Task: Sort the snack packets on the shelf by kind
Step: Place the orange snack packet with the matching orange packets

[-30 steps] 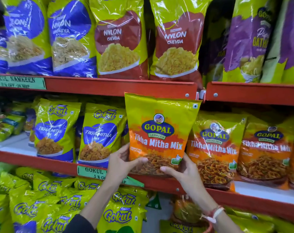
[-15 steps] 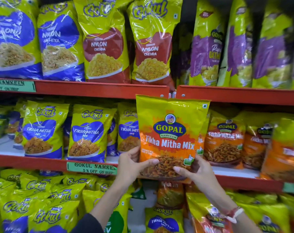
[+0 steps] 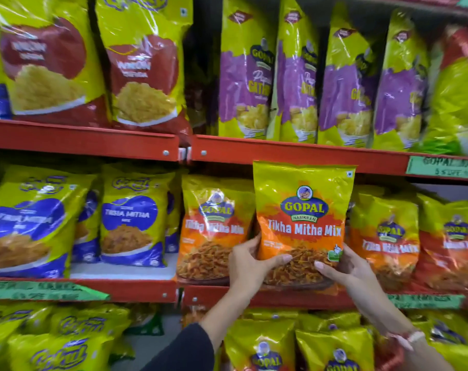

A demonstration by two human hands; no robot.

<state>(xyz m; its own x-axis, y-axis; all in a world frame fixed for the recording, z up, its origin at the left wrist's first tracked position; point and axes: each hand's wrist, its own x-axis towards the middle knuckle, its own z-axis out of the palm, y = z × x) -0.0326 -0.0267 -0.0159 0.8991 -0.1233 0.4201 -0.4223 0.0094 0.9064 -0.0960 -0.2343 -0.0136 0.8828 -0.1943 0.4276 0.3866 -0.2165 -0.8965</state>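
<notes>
I hold a yellow-and-orange Gopal Tikha Mitha Mix packet (image 3: 303, 218) upright in front of the middle shelf (image 3: 267, 299). My left hand (image 3: 250, 266) grips its lower left corner and my right hand (image 3: 345, 269) grips its lower right corner. A matching Gopal packet (image 3: 211, 228) stands just left of it on the shelf, and more of the same kind (image 3: 385, 236) stand to the right. Blue-and-yellow Gokul Tikha Mitha packets (image 3: 132, 218) fill the left part of that shelf.
On the upper shelf (image 3: 294, 153) stand red Nylon Chevda packets (image 3: 144, 65) at left and purple Gathiya packets (image 3: 247, 73) at right. The bottom shelf holds several yellow packets (image 3: 259, 346). Green price labels (image 3: 441, 166) hang on the red shelf edges.
Both hands have carried the Gopal packet to the right along the middle shelf, past the Gokul packets, into the row of matching Gopal packets. The view has panned right with it.
</notes>
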